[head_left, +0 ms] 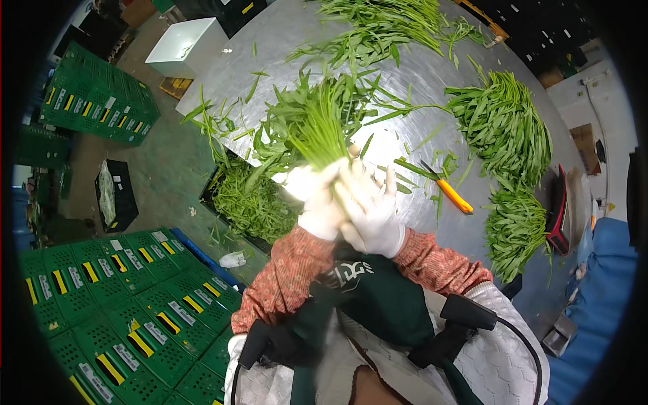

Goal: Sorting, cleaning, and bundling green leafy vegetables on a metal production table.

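Where the light shines brightest on the steel table (pixel 418 81), I have a bunch of leafy greens (pixel 318 135) held up in front of me (they look like water spinach). My left hand (pixel 318 206), in a white glove, is curled around the stems near their bottom ends. My right hand (pixel 371 209) is gloved too and presses up close beside it with some fingers sticking out. The glare is so strong that I can't tell if it grips any stems. The leaves fan out away from me.

I think the bunch is light. The leaves seem soft and floppy, and they would bruise or tear easily. The stems look stiffer, but a hard squeeze could crack them, and they may slip if wet. So the stems, low down, are the best place to hold, snug but gentle.

A yellow-handled knife (pixel 456 197) lies to my right, near a big leafy pile (pixel 506 128). On my left, a black crate (pixel 208 191) holds loose leaves.
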Tool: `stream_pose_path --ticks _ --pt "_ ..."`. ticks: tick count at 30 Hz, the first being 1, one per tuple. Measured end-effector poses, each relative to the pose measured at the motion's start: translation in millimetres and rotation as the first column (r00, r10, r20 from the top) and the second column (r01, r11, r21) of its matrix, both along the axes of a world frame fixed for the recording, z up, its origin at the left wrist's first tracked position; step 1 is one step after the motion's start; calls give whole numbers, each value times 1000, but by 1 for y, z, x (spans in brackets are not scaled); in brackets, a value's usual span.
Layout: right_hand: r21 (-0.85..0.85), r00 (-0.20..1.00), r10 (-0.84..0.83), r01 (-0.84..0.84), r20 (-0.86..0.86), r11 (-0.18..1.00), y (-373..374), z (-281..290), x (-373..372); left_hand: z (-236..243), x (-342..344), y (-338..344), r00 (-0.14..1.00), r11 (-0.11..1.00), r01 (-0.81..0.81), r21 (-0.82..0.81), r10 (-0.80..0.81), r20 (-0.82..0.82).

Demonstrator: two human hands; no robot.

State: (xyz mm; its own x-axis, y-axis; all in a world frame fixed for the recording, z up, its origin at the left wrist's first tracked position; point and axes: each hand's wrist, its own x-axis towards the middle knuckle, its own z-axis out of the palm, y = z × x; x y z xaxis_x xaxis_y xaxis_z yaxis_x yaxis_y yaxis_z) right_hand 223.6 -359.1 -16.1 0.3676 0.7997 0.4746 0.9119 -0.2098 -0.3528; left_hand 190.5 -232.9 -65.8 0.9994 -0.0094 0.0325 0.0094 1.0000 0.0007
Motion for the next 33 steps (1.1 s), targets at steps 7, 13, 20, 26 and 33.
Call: stream_pose_path --ticks 7,13,20,26,33 --pt "296 955 -196 258 -222 920 -11 24 44 47 -19 10 970 817 57 574 91 -226" --pt "155 603 -121 385 -788 910 21 18 41 54 -25 9 948 697 125 706 125 -291" --pt "149 649 -144 374 -747 915 22 20 48 63 -27 0 901 576 130 807 271 -338" --pt "137 468 -61 378 -882 916 24 26 44 62 -30 -6 840 545 111 831 395 -371" --pt "385 682 142 219 -718 896 21 22 37 61 -33 -3 883 553 77 830 348 -314"
